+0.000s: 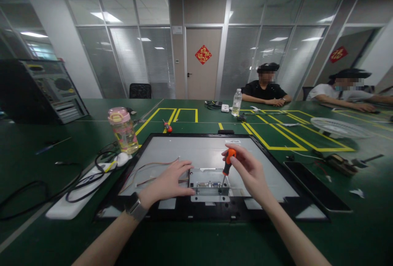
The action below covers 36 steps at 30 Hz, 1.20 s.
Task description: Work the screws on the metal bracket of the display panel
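Note:
An opened monitor panel (pixel 202 151) lies flat before me, its silver back upward inside a black frame. On its middle sits a metal bracket (pixel 202 176) with video ports along its near side. My right hand (pixel 248 172) grips an orange and black screwdriver (pixel 229 160), held nearly upright. The screwdriver's tip points down at the bracket's right end; contact there is too small to confirm. Against the bracket's left edge rests my left hand (pixel 167 182), its fingers spread and holding nothing. Thin cables (pixel 144 167) run over the panel to the left of it.
A power strip (pixel 81 190) with black cords and a pink-lidded bottle (pixel 123 131) stand left. A computer case (pixel 39 90) is farther back. To the right lies a black flat panel (pixel 316 184). Another screwdriver (pixel 168 127) lies beyond the monitor. Two people sit across the table.

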{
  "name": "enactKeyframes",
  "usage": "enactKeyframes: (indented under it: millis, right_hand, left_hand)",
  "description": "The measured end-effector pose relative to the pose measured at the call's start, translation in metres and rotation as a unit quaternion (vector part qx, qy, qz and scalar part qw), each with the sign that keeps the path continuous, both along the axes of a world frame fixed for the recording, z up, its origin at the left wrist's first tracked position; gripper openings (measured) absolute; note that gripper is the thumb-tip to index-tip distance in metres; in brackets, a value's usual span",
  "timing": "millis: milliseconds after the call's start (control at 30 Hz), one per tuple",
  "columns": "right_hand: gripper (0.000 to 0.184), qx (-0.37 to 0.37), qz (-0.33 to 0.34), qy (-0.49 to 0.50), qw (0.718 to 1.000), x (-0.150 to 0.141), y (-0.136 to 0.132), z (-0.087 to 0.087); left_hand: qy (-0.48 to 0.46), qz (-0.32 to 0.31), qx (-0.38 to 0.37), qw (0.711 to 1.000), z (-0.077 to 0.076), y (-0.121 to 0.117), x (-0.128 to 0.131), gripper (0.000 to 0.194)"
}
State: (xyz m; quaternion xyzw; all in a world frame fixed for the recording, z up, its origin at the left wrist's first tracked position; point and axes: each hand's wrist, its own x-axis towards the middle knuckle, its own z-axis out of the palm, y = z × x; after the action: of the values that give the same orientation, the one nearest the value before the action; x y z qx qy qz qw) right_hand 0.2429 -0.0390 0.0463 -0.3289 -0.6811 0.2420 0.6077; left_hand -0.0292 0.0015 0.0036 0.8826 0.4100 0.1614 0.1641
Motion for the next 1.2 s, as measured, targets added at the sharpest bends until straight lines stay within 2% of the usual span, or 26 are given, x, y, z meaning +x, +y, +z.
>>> enactKeyframes:
  millis: [167, 400, 467, 600, 767, 933, 1200]
  right_hand:
    - [0.025, -0.002, 0.003, -0.001, 1.0, 0.0, 0.0007, -0.0014]
    - [0.019, 0.029, -0.065, -0.011, 0.997, 0.0001, 0.0055, -0.0037]
    - [0.018, 0.019, -0.053, -0.008, 0.998, 0.0006, 0.0049, -0.0028]
    - [0.028, -0.026, 0.014, 0.012, 0.999, 0.0008, 0.0011, 0.0012]
    - [0.017, -0.053, 0.063, 0.051, 0.995, 0.0021, 0.0013, 0.0049]
    - [0.024, -0.102, 0.103, 0.095, 0.985, 0.0039, 0.0052, 0.0034]
    - [0.018, -0.09, 0.104, 0.096, 0.986, 0.0046, 0.0062, 0.0014]
  left_hand:
    - [0.012, 0.001, -0.006, 1.0, 0.0027, -0.0011, 0.0012, 0.078]
    - [0.018, 0.005, -0.003, 1.0, 0.0004, 0.0003, 0.0009, 0.078]
    - [0.018, 0.006, -0.007, 1.0, 0.0001, 0.0003, 0.0005, 0.077]
    - [0.01, -0.003, -0.001, 1.0, -0.0013, 0.0007, -0.0003, 0.076]
    - [0.014, -0.006, 0.004, 1.0, -0.0014, 0.0016, -0.0001, 0.077]
    - [0.023, 0.001, -0.009, 1.0, 0.0028, 0.0, 0.0012, 0.075]
    - [0.014, -0.002, 0.002, 1.0, 0.0024, -0.0008, 0.0016, 0.077]
